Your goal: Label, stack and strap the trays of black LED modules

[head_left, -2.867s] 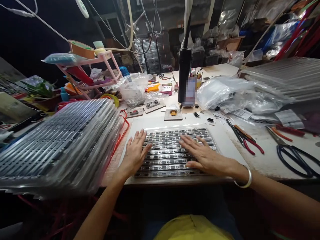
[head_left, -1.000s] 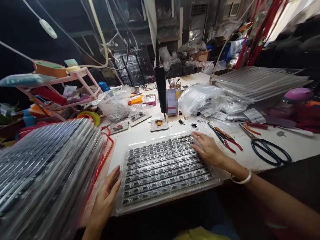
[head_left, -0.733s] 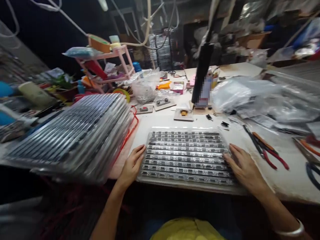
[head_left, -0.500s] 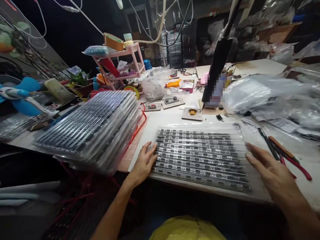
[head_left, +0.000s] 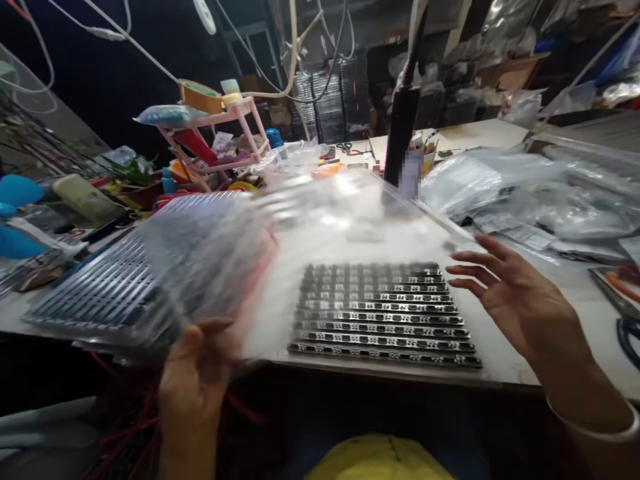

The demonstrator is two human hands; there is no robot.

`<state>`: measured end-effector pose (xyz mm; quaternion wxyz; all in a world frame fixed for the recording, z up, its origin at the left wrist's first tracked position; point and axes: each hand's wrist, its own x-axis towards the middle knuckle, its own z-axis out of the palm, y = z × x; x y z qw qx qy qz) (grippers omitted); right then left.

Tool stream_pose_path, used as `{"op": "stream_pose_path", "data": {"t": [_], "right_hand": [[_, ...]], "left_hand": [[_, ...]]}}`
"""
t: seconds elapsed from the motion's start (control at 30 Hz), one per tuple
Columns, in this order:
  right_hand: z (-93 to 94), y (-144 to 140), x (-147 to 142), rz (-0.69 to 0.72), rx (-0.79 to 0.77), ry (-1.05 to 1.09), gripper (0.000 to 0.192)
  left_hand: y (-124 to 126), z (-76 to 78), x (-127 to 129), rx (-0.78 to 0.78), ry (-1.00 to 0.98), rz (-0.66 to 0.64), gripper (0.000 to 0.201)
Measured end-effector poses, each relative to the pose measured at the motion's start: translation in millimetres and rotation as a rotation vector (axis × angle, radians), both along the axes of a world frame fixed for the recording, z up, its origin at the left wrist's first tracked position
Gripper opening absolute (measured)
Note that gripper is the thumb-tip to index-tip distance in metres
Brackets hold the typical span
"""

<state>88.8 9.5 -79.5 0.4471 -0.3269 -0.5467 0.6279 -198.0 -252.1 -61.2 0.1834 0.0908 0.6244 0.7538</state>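
Near the front edge of the bench, my left hand (head_left: 193,373) pinches the near edge of a clear plastic tray (head_left: 207,257). The tray is tilted up and smeared by motion, stretching over the table and partly across the rows. Below and to its right lie several dark metal strips (head_left: 390,330) with small rectangular cut-outs, side by side in rows; their far left part is blurred behind the plastic. My right hand (head_left: 520,307) hovers just right of the strips, fingers spread, with nothing in it.
On the left a stack of filled plastic trays (head_left: 100,283) stands by a pink rack (head_left: 245,133). A black upright tool (head_left: 400,127) hangs beyond the strips. Clear plastic bags (head_left: 490,180) lie at the back right, scissors (head_left: 627,333) at the right edge.
The clear plastic tray has come up off the metal strips and swung left with my left hand. My right hand has let go of its side and risen with the fingers spread.
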Motion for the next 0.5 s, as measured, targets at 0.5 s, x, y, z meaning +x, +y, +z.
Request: {"op": "stream_pose_path", "data": {"t": [0.5], "right_hand": [[-38.9, 46, -22, 0.234, 0.868, -1.127, 0.037]], "left_hand": [[34, -0.7, -34, -0.046, 0.192, -0.234, 0.042]]}}
